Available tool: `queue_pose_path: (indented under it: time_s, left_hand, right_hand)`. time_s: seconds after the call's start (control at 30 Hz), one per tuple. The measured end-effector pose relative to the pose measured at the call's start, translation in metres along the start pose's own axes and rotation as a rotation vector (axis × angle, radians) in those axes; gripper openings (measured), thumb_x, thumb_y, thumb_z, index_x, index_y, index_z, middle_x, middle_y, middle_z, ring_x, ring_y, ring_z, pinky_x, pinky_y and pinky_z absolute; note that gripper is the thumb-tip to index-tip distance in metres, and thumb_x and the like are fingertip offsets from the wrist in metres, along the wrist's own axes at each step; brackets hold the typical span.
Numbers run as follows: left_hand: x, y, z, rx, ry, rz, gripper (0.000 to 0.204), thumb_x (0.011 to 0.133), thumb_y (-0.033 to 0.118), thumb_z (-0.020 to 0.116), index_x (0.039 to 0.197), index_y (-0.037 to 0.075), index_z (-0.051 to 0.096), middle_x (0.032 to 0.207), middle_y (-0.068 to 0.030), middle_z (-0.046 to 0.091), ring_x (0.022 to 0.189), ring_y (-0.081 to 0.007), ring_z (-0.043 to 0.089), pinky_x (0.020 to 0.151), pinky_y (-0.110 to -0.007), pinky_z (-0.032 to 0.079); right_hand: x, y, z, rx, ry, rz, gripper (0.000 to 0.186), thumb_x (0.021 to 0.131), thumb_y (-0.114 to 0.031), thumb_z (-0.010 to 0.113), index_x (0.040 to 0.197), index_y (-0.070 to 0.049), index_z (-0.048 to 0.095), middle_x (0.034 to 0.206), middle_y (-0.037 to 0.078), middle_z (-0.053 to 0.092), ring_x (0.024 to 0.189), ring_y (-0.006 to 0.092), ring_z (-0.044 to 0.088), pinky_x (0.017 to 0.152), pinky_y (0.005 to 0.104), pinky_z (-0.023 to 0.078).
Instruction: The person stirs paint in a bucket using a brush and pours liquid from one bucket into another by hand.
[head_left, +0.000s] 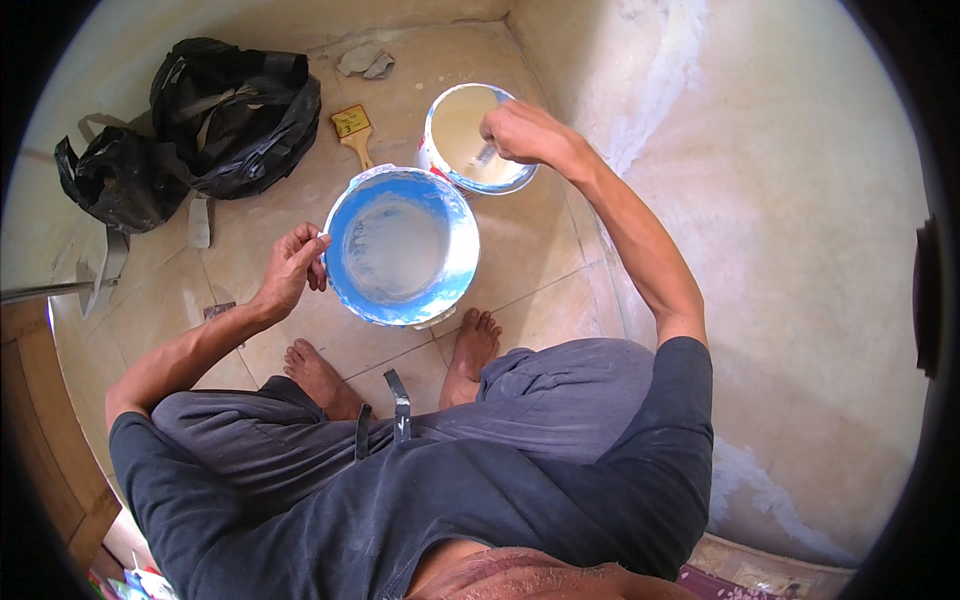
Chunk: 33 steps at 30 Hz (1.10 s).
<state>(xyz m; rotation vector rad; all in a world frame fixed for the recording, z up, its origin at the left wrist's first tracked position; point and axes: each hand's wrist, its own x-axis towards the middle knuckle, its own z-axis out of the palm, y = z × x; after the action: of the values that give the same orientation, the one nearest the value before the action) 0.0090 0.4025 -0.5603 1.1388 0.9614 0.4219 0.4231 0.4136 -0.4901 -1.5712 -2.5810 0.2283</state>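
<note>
My left hand (292,262) pinches the left rim of a blue bucket (460,270). That bucket is tilted toward me, and its inside is smeared with white residue, with a greyish-white layer at the bottom. Beyond it to the right stands a white bucket (432,125) holding a cream-coloured paste or paint (458,120). My right hand (525,133) is closed over that bucket's right side. From its fingers a small greyish tool (485,155) points down into the cream; its handle is hidden in my grip, so its exact kind cannot be made out.
A paintbrush (353,130) lies behind the blue bucket. Black plastic bags (235,120) sit at the far left, near a scraper-like piece (199,222) and a metal-handled tool (95,280). A crumpled scrap (366,61) lies at the back. The patched wall (780,250) rises close on my right.
</note>
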Motion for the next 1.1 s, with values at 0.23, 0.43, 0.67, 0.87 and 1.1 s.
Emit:
queue_pose_path:
  time_s: [0.23,0.43,0.67,0.87,1.1]
  left_hand:
    - [0.000,-0.001,-0.001,-0.011,0.007,-0.007,0.027,0.096,0.032,0.062,0.094,0.006,0.054,0.059,-0.0012,0.055,0.044,-0.0116,0.056,0.042,-0.023,0.042]
    - [0.000,-0.001,-0.001,-0.008,0.020,-0.008,0.027,0.095,0.031,0.063,0.095,0.005,0.055,0.060,-0.0017,0.056,0.044,-0.0115,0.057,0.042,-0.022,0.042]
    - [0.001,-0.001,-0.001,0.036,-0.009,-0.028,0.024,0.097,0.032,0.060,0.095,0.009,0.054,0.062,-0.0004,0.055,0.047,-0.0115,0.056,0.044,-0.024,0.043]
    - [0.002,0.000,0.004,0.061,0.013,-0.025,0.022,0.098,0.031,0.059,0.093,0.010,0.054,0.062,-0.0010,0.055,0.047,-0.0113,0.055,0.046,-0.023,0.042]
    - [0.006,-0.001,0.003,0.062,-0.002,-0.031,0.022,0.098,0.030,0.057,0.093,0.008,0.054,0.059,-0.0021,0.055,0.047,-0.0118,0.054,0.046,-0.023,0.042]
  right_hand:
    - [0.005,0.011,0.012,-0.159,0.263,0.043,0.005,0.069,0.001,0.055,0.072,0.004,0.058,0.073,0.027,0.058,0.068,0.0439,0.058,0.059,0.0497,0.044]
    - [0.001,0.014,0.000,0.065,-0.232,0.255,0.007,0.074,-0.001,0.054,0.072,0.002,0.060,0.077,0.023,0.063,0.070,0.0418,0.062,0.059,0.0467,0.048]
    - [0.007,0.015,0.024,-0.114,0.270,0.021,0.006,0.073,0.000,0.056,0.075,0.004,0.060,0.070,0.023,0.061,0.068,0.0417,0.061,0.058,0.0481,0.046]
    - [-0.015,0.020,0.013,-0.172,0.028,-0.064,0.008,0.076,-0.005,0.057,0.079,0.000,0.062,0.082,0.019,0.063,0.082,0.0338,0.063,0.067,0.0415,0.050]
    - [0.009,0.017,0.012,-0.085,0.283,-0.008,0.004,0.072,0.001,0.057,0.070,0.004,0.056,0.069,0.023,0.057,0.068,0.0391,0.059,0.060,0.0455,0.047]
